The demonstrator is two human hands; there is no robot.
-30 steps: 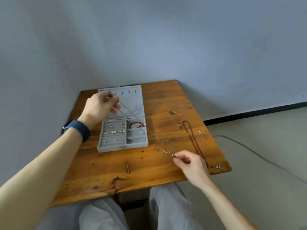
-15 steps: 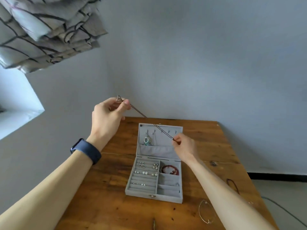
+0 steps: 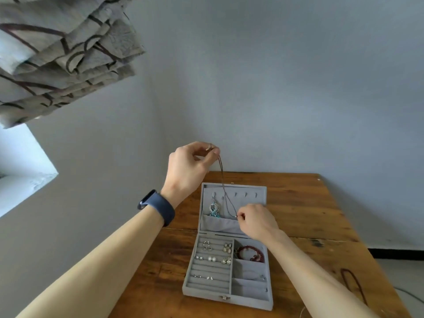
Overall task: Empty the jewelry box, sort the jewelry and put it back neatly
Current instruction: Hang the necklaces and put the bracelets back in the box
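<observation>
on wooden table by grey wall: open jewelry box; left hand, right hand both pinching thin necklace.

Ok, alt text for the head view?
A left hand held high and a right hand at the lid's pocket pinch the ends of a thin dark cord necklace over an open grey velvet jewelry box on a wooden table.

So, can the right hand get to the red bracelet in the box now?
Probably yes for reach: the red bracelet lies uncovered, close to the right hand. But that hand pinches the necklace cord, so it must let go first.
</observation>
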